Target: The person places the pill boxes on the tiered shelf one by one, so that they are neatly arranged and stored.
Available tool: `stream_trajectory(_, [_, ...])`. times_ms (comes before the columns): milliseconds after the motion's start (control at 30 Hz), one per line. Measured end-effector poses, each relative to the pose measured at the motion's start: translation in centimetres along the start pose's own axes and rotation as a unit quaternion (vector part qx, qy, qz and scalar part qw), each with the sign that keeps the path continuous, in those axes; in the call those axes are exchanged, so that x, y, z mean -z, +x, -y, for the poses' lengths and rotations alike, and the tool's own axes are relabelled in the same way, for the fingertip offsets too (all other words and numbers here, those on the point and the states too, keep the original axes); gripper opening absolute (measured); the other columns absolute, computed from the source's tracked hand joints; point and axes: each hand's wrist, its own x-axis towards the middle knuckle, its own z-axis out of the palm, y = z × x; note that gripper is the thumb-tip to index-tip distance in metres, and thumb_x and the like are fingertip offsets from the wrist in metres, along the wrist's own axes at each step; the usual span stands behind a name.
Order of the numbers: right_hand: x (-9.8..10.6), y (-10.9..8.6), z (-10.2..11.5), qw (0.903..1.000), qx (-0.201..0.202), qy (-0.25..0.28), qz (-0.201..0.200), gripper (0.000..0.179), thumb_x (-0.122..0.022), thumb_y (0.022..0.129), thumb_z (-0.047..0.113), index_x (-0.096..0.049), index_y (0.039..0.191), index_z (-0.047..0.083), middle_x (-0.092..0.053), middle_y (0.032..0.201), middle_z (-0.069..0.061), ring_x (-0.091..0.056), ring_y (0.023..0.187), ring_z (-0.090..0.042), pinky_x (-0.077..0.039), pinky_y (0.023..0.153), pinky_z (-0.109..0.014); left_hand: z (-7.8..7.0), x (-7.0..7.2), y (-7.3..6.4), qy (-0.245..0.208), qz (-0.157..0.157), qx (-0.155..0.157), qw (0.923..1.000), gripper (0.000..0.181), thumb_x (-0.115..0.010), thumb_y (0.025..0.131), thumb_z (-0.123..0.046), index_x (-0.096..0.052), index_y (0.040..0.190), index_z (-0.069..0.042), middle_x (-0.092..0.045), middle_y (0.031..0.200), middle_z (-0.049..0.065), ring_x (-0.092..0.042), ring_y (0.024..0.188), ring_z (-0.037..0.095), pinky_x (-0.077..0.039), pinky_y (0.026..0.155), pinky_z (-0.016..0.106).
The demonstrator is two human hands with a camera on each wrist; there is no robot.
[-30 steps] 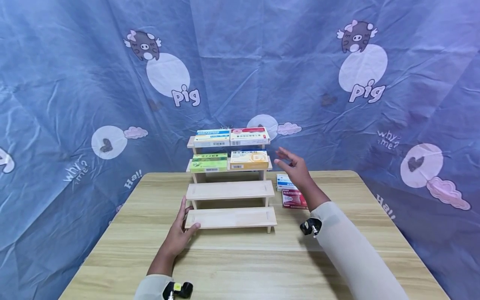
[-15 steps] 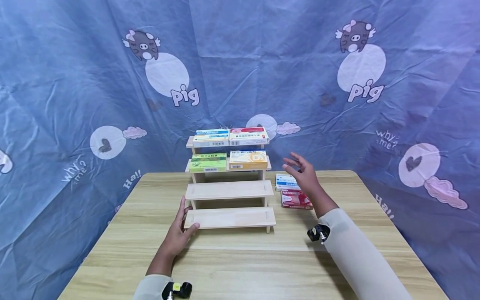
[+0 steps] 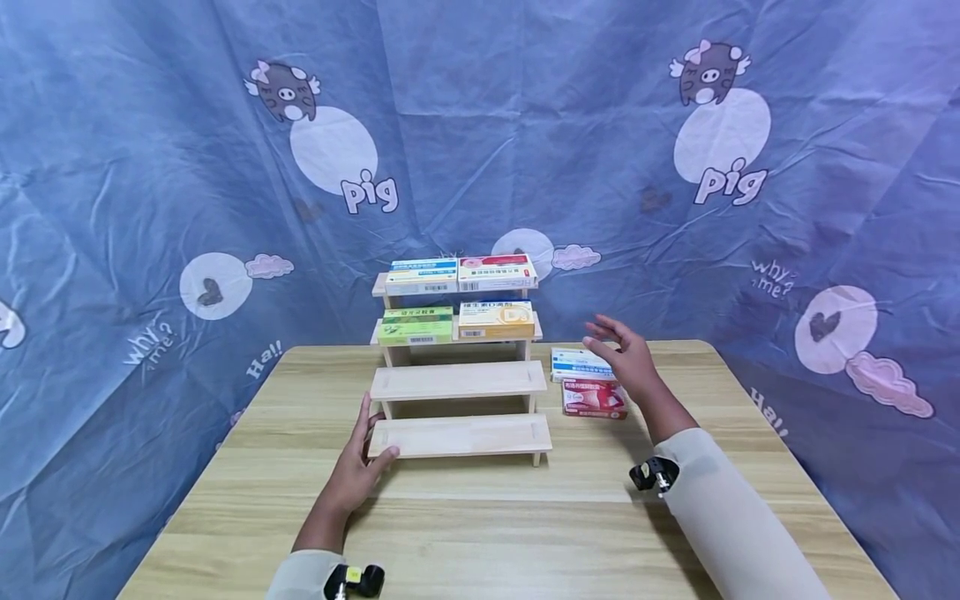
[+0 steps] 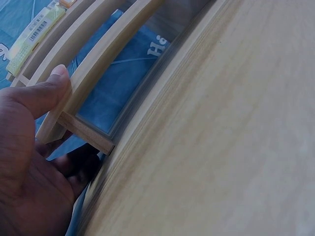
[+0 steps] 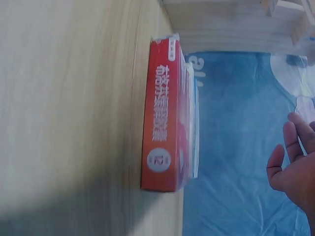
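Observation:
A four-step wooden display stand (image 3: 459, 381) stands on the table. My left hand (image 3: 356, 473) grips the left end of its lowest step. In the left wrist view the thumb (image 4: 51, 88) lies on the step's edge, with the other fingers curled beneath. My right hand (image 3: 628, 360) hangs in the air, fingers loosely bent and nothing in them. It partly overlaps a blue and white medicine box (image 3: 577, 365) lying right of the stand. Just in front of that lies a red medicine box (image 3: 592, 399), whose lettered side faces the right wrist camera.
On the top step sit a blue-white box (image 3: 422, 276) and a red-white box (image 3: 498, 272). The step below bears a green box (image 3: 416, 326) and an orange-white box (image 3: 496, 319). A blue patterned cloth (image 3: 480, 150) hangs behind the wooden table (image 3: 480, 533).
My right hand has moved right and toward me, away from the orange-white box on the second step, uncovering more of the red box. The left hand keeps its grip on the stand.

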Motion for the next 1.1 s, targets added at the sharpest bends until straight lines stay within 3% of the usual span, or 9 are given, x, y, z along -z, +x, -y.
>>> stream_trajectory(200, [1.0, -0.6, -0.5, 0.9996, -0.010, -0.024, 0.010, 0.070, -0.070, 0.109, 0.033, -0.043, 0.167, 0.005, -0.052, 0.167, -0.020, -0.045, 0.152, -0.042, -0.035, 0.122, -0.060, 0.0, 0.0, 0.0, -0.004, 0.002, -0.001, 1.0000, 0.106, -0.071, 0.108, -0.020, 0.009, 0.177, -0.027, -0.035, 0.175, 0.026, -0.045, 0.156, 0.051, -0.050, 0.112, 0.030])
stream_trajectory(467, [2.3, -1.4, -1.1, 0.9940, -0.044, -0.086, 0.053, 0.076, -0.075, 0.104, 0.036, -0.043, 0.168, 0.010, -0.042, 0.166, -0.030, -0.039, 0.154, -0.051, -0.041, 0.117, -0.068, -0.2, 0.1, 0.0, -0.001, 0.000, 0.004, 1.0000, 0.107, -0.072, 0.108, -0.021, 0.010, 0.176, -0.034, -0.033, 0.176, 0.025, -0.044, 0.157, 0.050, -0.047, 0.118, 0.050])
stream_trajectory(667, [3.1, -2.2, -1.9, 0.9919, -0.047, -0.087, 0.079, 0.076, -0.077, 0.102, 0.028, -0.044, 0.167, 0.008, -0.037, 0.173, -0.027, -0.038, 0.154, -0.052, -0.039, 0.119, -0.070, -0.2, 0.1, -0.1, -0.001, -0.001, 0.004, 1.0000, 0.107, -0.071, 0.108, -0.021, 0.010, 0.176, -0.035, -0.034, 0.176, 0.025, -0.044, 0.157, 0.050, -0.046, 0.119, 0.053])
stream_trajectory(933, [4.1, -3.0, -3.3, 0.9848, -0.083, -0.098, 0.116, 0.084, -0.077, 0.101, 0.030, -0.037, 0.171, 0.011, -0.037, 0.170, -0.031, -0.036, 0.153, -0.053, -0.033, 0.119, -0.077, -0.1, 0.1, -0.2, -0.006, 0.004, 0.003, 1.0000, 0.107, -0.071, 0.108, -0.020, 0.010, 0.176, -0.032, -0.033, 0.176, 0.026, -0.044, 0.157, 0.051, -0.050, 0.111, 0.027])
stream_trajectory(1100, [4.3, -3.3, -3.9, 0.9838, -0.097, -0.088, 0.122, 0.089, -0.081, 0.097, 0.027, -0.036, 0.172, 0.012, -0.038, 0.167, -0.033, -0.034, 0.154, -0.054, -0.030, 0.120, -0.078, -0.1, 0.2, -0.1, -0.008, 0.003, 0.005, 0.9999, 0.106, -0.071, 0.108, -0.020, 0.009, 0.177, -0.033, -0.033, 0.176, 0.026, -0.043, 0.157, 0.051, -0.047, 0.109, 0.020])
